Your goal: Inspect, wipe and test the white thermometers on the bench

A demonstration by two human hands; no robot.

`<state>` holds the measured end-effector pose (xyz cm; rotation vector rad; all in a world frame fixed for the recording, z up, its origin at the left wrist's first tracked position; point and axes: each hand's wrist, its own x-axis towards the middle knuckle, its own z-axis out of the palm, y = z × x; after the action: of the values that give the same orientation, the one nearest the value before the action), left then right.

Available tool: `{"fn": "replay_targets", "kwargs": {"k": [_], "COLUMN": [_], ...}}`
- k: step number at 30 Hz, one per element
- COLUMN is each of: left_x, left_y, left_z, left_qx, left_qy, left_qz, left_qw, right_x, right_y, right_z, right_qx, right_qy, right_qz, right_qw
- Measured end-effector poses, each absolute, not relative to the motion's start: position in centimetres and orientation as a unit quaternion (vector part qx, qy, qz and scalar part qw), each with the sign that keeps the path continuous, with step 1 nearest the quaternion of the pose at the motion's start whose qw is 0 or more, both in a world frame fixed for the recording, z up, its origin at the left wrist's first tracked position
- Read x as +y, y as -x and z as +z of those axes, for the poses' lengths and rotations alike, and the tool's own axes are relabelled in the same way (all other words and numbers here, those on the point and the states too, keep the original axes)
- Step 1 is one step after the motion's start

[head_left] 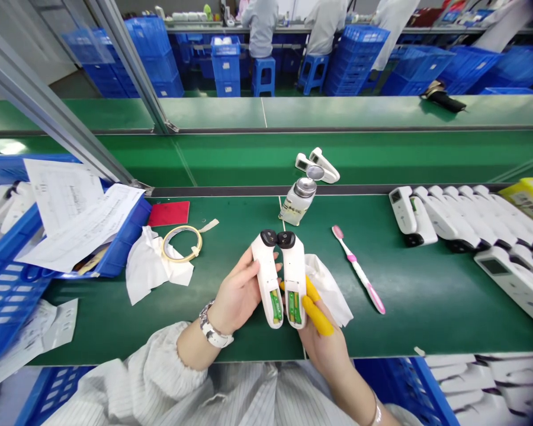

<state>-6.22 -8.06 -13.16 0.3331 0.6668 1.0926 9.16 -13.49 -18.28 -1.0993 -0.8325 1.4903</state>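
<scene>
My left hand (238, 291) is closed round a white handheld infrared thermometer (263, 266) with a black sensor head. My right hand (323, 331), with yellow finger cots on some fingers, grips a second white infrared thermometer (294, 266). Both stand side by side, black heads up and nearly touching, battery compartments open toward me with green batteries inside. Beyond them is a metal-topped dispenser bottle (295, 204). A white cloth (326, 284) lies partly behind my right hand. Farther right rests a pink and white toothbrush (357, 269).
Rows of white thermometers (453, 222) line the right side. At left are a tape roll (165, 247) on white cloth (144, 269), a red card (169, 213) and a blue crate (137, 236) with papers. Two thermometers (322, 164) lie past the dark rail; a metal post (131, 65) rises left.
</scene>
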Motion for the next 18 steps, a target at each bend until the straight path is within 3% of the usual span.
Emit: {"fn": "replay_targets", "kwargs": {"k": [8, 18], "left_x": [-8.1, -8.7], "left_y": [6.4, 6.7], "left_z": [-12.9, -13.4], "left_qx": [0.338, 0.288], "left_qy": [-0.156, -0.121], "left_qz": [0.482, 0.452], "left_qw": [0.793, 0.835], "right_x": [-13.1, -13.2], "right_y": [-9.0, -8.7], "right_z": [-15.2, -16.4], "right_qx": [-0.357, -0.331], "right_qy": [0.378, 0.398], "right_qz": [0.700, 0.703], "right_qw": [0.490, 0.487]}}
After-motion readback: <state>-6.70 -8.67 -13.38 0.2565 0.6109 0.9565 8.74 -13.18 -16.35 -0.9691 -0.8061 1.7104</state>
